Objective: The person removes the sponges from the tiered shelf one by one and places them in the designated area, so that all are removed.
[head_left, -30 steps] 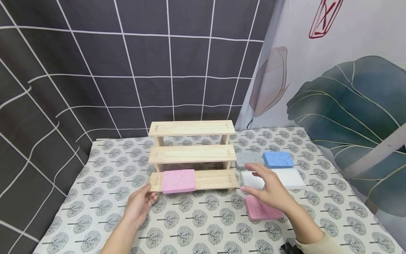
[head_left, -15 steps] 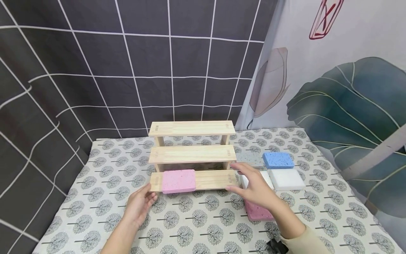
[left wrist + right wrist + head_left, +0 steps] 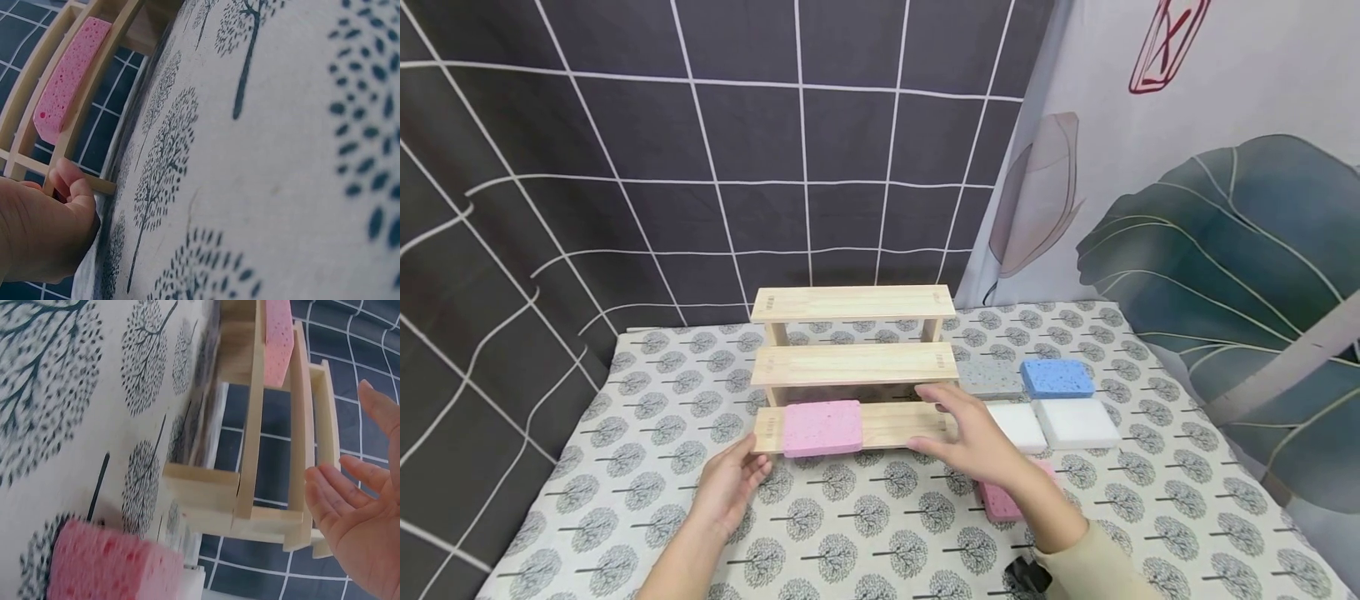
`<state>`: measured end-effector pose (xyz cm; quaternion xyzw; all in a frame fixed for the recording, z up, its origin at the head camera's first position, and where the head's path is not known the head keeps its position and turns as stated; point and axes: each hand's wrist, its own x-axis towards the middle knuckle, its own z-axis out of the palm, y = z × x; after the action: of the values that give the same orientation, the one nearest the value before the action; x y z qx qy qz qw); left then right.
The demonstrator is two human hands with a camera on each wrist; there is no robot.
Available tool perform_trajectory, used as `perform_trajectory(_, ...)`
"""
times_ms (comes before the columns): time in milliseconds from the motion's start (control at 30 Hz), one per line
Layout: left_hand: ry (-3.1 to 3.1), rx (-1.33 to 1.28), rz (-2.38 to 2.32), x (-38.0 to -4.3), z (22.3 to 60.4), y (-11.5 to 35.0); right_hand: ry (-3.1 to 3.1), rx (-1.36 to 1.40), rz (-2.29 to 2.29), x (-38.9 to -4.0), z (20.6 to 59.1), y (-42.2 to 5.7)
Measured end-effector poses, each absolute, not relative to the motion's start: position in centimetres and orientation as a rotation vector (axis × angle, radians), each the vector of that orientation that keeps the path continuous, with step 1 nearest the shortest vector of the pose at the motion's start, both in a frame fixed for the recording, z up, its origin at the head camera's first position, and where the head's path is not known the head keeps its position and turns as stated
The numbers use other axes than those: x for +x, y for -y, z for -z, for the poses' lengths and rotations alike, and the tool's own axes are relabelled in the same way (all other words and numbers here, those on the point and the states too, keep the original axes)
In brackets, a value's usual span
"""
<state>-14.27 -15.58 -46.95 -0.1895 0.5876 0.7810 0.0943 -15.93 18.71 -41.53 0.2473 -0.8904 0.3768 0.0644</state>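
A three-step wooden shelf (image 3: pixel 895 423) stands on the cloth, its bottom step nearest me. A pink sponge (image 3: pixel 823 429) lies flat on that step, left of its middle. My left hand (image 3: pixel 727 483) holds the step's left end; in the left wrist view, the curled fingers (image 3: pixel 78 186) are at the wood's edge. At the right end is my right hand (image 3: pixel 967 439), thumb and fingers spread, holding nothing. It hides part of that end in the head view; whether it touches the wood I cannot tell. A second pink sponge (image 3: pixel 103 562) lies below the right wrist.
To the right of the shelf lie a grey sponge (image 3: pixel 988 379), a blue sponge (image 3: pixel 1057 378) and two white sponges, the left one (image 3: pixel 1018 427) partly behind my hand and the right one (image 3: pixel 1078 423) beside it. A dark gridded curtain (image 3: pixel 842 133) hangs behind.
My right hand has moved left from above the white sponges to the right end of the bottom step. My left hand and the sponge on the step have stayed put.
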Motion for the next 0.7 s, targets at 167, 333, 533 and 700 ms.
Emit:
perform_trajectory(167,-1.738,-0.559,-2.317,-14.2,46.9,15.6,2.699,0.762,-1.122,-16.1,41.6,-17.7)
perform_trajectory(333,-1.738,-0.558,-2.318,-14.1,46.8,15.6,2.704,0.779,-1.124,-16.3,41.8,-16.9)
perform_trajectory(533,-1.739,-0.559,-2.320,-14.1,46.8,15.6,2.735,0.749,-1.117,-16.3,41.8,-16.3)
perform_trajectory(700,-1.734,-0.563,-2.328,-14.1,46.9,15.6,2.759,0.742,-1.095,-16.4,41.9,-15.8)
